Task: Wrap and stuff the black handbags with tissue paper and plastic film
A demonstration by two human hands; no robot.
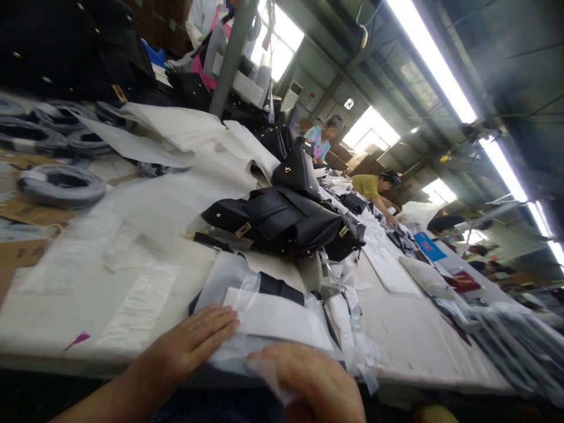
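My left hand (pixel 187 346) lies flat with its fingers stretched out on a clear plastic wrap (pixel 233 282) that covers a black bag with a white paper sheet (pixel 277 317) on top. My right hand (pixel 315 382) is at the near edge of the same bundle, fingers curled and pinching a bit of the plastic film. Beyond them a pile of black handbags (pixel 282 217) with gold clasps lies on the white worktable (pixel 88 294).
White fabric dust bags (pixel 176 141) and grey coiled straps (pixel 61 185) lie at the left. Other people (pixel 374 188) work further along the table. Plastic bags and flat items (pixel 440 276) cover the right side.
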